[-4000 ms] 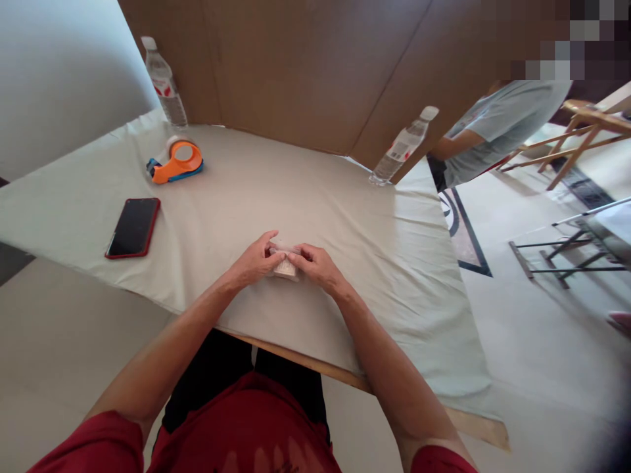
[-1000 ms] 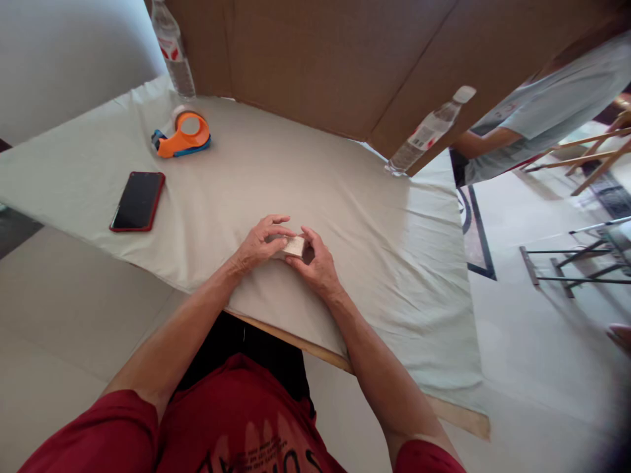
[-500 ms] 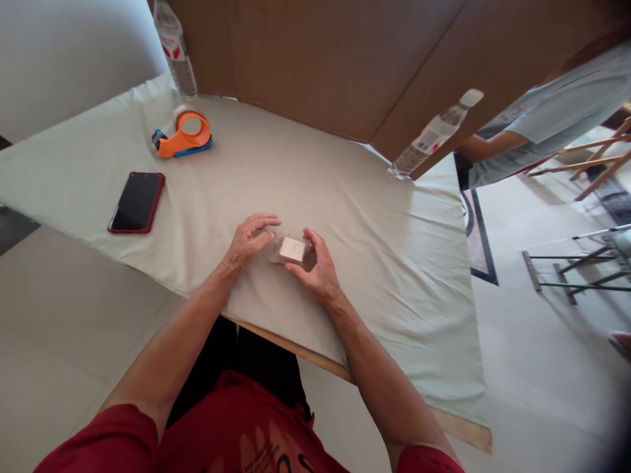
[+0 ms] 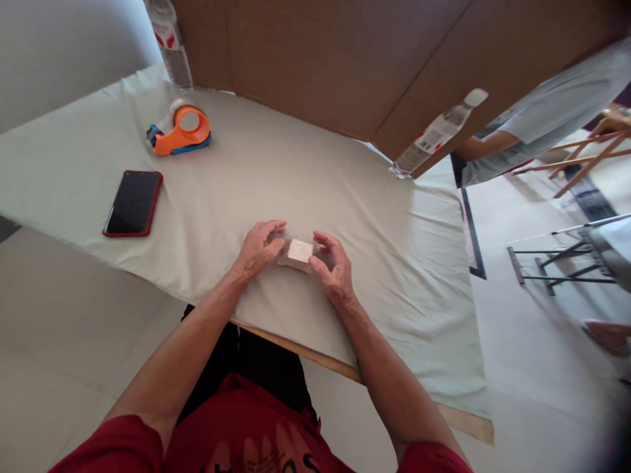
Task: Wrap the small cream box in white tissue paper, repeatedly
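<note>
A small whitish box with faint printing on top rests on the cloth-covered table, between my two hands. What looks like thin clear wrap sticks out at its sides, though its edges are hard to make out. My left hand is curved at the box's left, thumb and fingers apart, with the thumb tip close to the box. On the right, my right hand curls around that end with thumb and forefinger spread. Its thumb tip is at the box's near right corner; whether it presses there I cannot tell.
An orange and blue tape dispenser and a red-cased phone lie to the left. Water bottles stand against a tall brown cardboard panel, one at its right end. A person is beyond the panel.
The box and both hands appear slightly further right in the view, which has also shifted a little. My left thumb is closer to the box.
</note>
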The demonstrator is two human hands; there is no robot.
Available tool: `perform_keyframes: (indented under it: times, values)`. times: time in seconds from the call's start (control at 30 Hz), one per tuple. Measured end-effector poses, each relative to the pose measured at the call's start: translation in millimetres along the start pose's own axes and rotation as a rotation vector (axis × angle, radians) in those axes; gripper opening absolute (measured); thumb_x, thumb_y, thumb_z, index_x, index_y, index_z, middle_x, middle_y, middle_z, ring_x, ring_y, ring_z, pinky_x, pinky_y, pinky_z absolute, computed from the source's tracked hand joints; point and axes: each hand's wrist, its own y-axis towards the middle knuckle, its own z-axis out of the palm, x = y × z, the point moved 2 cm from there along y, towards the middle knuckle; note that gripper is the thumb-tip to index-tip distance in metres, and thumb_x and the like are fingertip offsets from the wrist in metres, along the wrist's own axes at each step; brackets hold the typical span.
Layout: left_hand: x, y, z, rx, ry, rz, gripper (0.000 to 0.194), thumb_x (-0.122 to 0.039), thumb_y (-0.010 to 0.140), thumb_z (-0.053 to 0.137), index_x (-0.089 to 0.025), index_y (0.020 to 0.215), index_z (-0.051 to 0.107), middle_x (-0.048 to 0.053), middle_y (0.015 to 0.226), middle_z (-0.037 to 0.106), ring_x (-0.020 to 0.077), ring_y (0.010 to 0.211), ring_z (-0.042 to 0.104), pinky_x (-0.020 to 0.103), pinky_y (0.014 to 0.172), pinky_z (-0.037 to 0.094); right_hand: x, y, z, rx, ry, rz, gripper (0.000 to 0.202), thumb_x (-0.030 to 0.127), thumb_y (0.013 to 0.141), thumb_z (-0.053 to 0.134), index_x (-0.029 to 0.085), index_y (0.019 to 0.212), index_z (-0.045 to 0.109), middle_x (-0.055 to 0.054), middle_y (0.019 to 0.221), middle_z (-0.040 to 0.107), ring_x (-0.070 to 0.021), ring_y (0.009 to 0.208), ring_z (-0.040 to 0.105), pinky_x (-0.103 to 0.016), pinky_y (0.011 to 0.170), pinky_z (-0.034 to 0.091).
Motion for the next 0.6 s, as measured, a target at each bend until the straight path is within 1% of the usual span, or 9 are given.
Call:
perform_keyframes:
  times: [0.23, 0.37, 0.47, 0.6]
  values:
    - [-5.8, 0.8, 0.4, 0.034, 0.048, -0.031, 0.05, -0.013, 0.078, 0.055, -0.015, 0.126, 0.067, 0.012, 0.12, 0.073, 0.0259, 0.118, 0.065, 0.04, 0.099, 0.054, 1.2, -1.3, -1.5, 0.006, -0.022, -0.017, 0.055, 0.051, 0.086, 0.068, 0.028, 0.135, 0.057, -0.011, 0.139, 0.062, -0.0295, 0.125, 0.06, -0.049, 0.103, 0.049]
    - [-4.4, 0.4, 1.4, 0.046, 0.016, -0.027, 0.049, -0.016, 0.079, 0.056, -0.016, 0.127, 0.066, 0.012, 0.12, 0.073, 0.0252, 0.117, 0.065, 0.04, 0.102, 0.053, 0.0, -1.7, -1.5, 0.018, -0.06, -0.037, 0.056, 0.054, 0.087, 0.065, 0.028, 0.136, 0.055, -0.012, 0.141, 0.06, -0.03, 0.127, 0.059, -0.049, 0.103, 0.049]
    - [-3.5, 0.3, 2.9, 0.072, 0.013, -0.018, 0.052, -0.02, 0.078, 0.058, -0.016, 0.13, 0.064, 0.011, 0.119, 0.073, 0.0259, 0.117, 0.065, 0.04, 0.099, 0.054, -0.5, -2.4, -1.1, 0.033, -0.093, -0.067, 0.059, 0.056, 0.087, 0.065, 0.028, 0.137, 0.054, -0.013, 0.144, 0.058, -0.0308, 0.13, 0.057, -0.05, 0.103, 0.049]
    - [-4.4, 1.1, 4.0, 0.108, 0.066, -0.004, 0.056, -0.023, 0.077, 0.059, -0.016, 0.133, 0.063, 0.012, 0.12, 0.073, 0.028, 0.115, 0.065, 0.043, 0.097, 0.055, -0.1, -3.1, 1.0, 0.077, -0.146, -0.09, 0.069, 0.058, 0.083, 0.069, 0.028, 0.142, 0.049, -0.014, 0.148, 0.055, -0.033, 0.134, 0.053, -0.054, 0.107, 0.046]
